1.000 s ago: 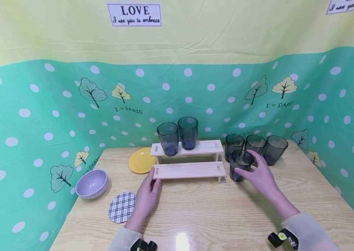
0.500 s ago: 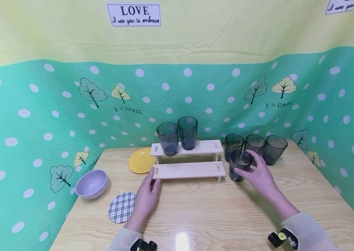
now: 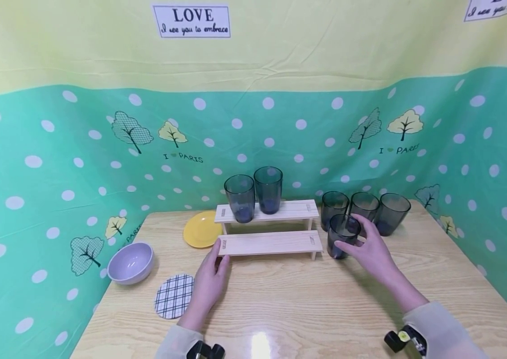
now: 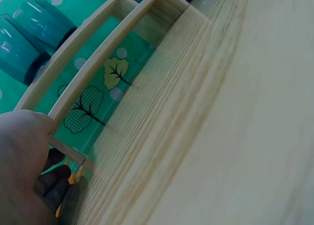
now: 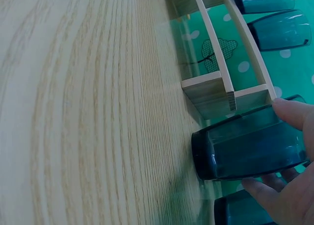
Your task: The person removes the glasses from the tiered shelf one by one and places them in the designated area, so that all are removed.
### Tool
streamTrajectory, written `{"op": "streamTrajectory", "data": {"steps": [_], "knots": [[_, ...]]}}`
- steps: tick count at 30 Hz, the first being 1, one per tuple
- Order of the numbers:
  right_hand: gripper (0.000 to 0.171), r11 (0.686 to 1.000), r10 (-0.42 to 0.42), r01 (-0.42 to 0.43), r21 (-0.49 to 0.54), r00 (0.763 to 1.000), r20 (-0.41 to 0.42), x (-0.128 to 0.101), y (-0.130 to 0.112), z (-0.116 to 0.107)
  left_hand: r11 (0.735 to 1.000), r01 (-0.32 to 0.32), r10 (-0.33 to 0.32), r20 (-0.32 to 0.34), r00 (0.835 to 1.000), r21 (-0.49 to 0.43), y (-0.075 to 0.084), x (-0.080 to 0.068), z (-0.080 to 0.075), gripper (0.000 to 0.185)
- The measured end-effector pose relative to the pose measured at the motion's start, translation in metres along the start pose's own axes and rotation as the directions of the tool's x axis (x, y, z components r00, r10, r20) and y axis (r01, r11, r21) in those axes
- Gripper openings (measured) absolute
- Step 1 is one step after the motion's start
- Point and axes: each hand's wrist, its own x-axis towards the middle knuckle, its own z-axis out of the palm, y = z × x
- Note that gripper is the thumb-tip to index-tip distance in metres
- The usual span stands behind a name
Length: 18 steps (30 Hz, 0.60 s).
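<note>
Left hand (image 3: 208, 283) grips the wooden rack (image 3: 271, 243) at its left end, and here's the right hand (image 3: 375, 250) holding a dark glass (image 3: 341, 232) just beside the rack's right end

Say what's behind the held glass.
Behind the held glass stand three more glasses. In the head view, the right hand covers the lower part of the middle one.

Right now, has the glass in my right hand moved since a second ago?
No, not visibly: in the head view, the held glass keeps its place just right of the lower wooden shelf.
</note>
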Motion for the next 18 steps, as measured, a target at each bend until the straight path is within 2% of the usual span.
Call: {"op": "streamTrajectory", "data": {"steps": [9,18], "knots": [[0.102,1.0,0.015,-0.015,-0.008,1.0,0.011,0.0006,0.0021,-0.0011,1.0,-0.003,0.003,-0.003,1.0,-0.004,0.001,-0.0001,-0.0007,0.064],[0.102,0.999,-0.032,0.032,0.026,0.999,0.011,0.0011,0.0031,-0.0006,1.0,-0.011,0.011,-0.017,1.0,-0.003,0.0003,-0.0002,0.0002,0.065]]}}
